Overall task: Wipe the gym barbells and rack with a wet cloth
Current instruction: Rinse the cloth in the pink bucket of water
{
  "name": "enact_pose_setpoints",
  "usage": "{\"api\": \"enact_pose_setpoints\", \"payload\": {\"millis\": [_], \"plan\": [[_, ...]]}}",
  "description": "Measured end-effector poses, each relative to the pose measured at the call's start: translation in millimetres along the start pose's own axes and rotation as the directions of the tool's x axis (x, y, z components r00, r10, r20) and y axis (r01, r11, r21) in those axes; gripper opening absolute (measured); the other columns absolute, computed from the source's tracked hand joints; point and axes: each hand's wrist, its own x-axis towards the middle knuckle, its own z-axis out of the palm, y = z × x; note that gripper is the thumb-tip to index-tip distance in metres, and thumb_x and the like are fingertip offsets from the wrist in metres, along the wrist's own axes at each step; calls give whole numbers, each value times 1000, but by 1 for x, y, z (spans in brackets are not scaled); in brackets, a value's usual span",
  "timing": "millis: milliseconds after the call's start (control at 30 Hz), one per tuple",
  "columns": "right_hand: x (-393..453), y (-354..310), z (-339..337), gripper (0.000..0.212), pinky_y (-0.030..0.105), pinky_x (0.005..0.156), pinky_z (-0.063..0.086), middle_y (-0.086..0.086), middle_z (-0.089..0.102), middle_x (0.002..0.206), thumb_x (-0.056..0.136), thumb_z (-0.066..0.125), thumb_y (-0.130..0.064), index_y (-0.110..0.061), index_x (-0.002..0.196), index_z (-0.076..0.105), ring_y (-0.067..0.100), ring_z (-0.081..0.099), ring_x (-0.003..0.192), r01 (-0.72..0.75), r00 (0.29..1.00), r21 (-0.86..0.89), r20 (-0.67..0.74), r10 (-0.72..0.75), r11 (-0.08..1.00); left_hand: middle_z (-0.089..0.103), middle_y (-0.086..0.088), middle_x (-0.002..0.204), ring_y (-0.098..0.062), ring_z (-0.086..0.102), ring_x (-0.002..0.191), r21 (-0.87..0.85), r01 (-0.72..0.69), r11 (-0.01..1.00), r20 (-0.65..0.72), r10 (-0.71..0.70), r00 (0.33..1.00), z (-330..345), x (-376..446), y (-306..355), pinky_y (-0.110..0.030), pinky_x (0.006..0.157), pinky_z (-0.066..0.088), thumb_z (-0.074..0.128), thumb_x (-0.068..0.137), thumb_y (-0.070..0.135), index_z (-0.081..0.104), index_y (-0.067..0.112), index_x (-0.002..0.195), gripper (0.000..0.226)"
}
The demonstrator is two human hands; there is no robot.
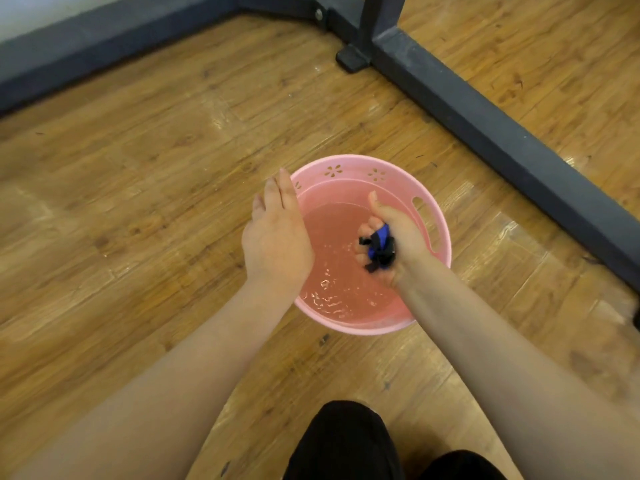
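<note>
A pink plastic basin [349,168] with water in it stands on the wooden floor in front of me. My right hand [391,233] is over the water and grips a bunched blue and black cloth [379,249] in its fist. My left hand [277,233] hovers over the basin's left rim with straight fingers and holds nothing. The dark metal base of the rack [485,123] runs across the floor at the upper right. No barbell is in view.
A dark skirting [104,43] runs along the wall at the upper left. A rack upright [379,15] and a small foot [351,58] stand at the top. My knee in black trousers [346,441] is at the bottom edge.
</note>
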Motion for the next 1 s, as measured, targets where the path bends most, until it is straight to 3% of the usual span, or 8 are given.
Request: {"api": "enact_pose_setpoints", "payload": {"millis": [133,267,400,533,567,700,833,1000], "plan": [[2,1,-1,41,18,32,31,-4,47,43,84,68,-40,-15,64,43,13,40,33,14,993,-48,-121,-20,999,13,-12,156,-31,24,141,-1,8,1000,4,-8,1000,-1,1,0,-34,99,42,55,87,11,-6,5,150,88],[-1,-3,-1,32,17,38,38,3,56,56,85,64,-39,-12,73,50,15,46,45,5,1000,-121,-16,-7,993,14,-12,155,-31,25,140,-8,5,1000,-5,-5,1000,-1,0,1,-33,101,40,54,85,9,-5,5,150,87],[-4,-4,-5,18,18,42,45,9,58,64,89,53,1,-12,75,53,13,54,40,-20,1000,-152,18,23,988,14,-12,155,-30,26,140,-11,-2,1000,-19,1,1000,1,0,0,-33,101,40,53,85,8,-4,5,150,86],[-7,-2,-11,22,49,58,56,20,65,90,89,36,12,-7,84,46,34,68,67,-59,979,86,201,41,995,13,-12,156,-29,26,140,-15,14,1000,-5,-14,1000,1,0,1,-34,99,44,55,85,8,-5,6,150,88],[-8,-3,-10,23,47,59,58,20,67,88,88,36,14,-7,85,47,34,69,68,-53,970,104,242,27,993,13,-12,155,-29,26,140,-10,11,1000,-7,-11,1000,0,0,1,-34,99,44,54,85,7,-5,6,150,88],[-14,-7,-1,7,15,38,42,4,57,63,82,53,-10,-8,88,57,9,50,44,-37,953,72,302,13,997,14,-12,155,-29,29,139,3,6,1000,-16,-6,1000,0,0,1,-33,97,44,53,85,8,-5,5,150,87],[-11,-3,-2,32,14,28,27,-4,40,48,69,59,-45,-17,61,46,6,34,34,-47,965,-44,255,57,998,14,-12,155,-29,30,137,6,5,1000,-9,-5,1000,-2,0,2,-33,94,45,54,85,9,-5,5,150,87],[-7,4,-5,53,12,29,22,-5,36,42,84,58,-49,-21,45,37,8,30,29,-25,995,-6,98,25,1000,14,-12,155,-28,30,137,7,7,1000,2,-7,1000,-3,0,2,-33,94,45,58,84,11,-5,5,150,91]]}}
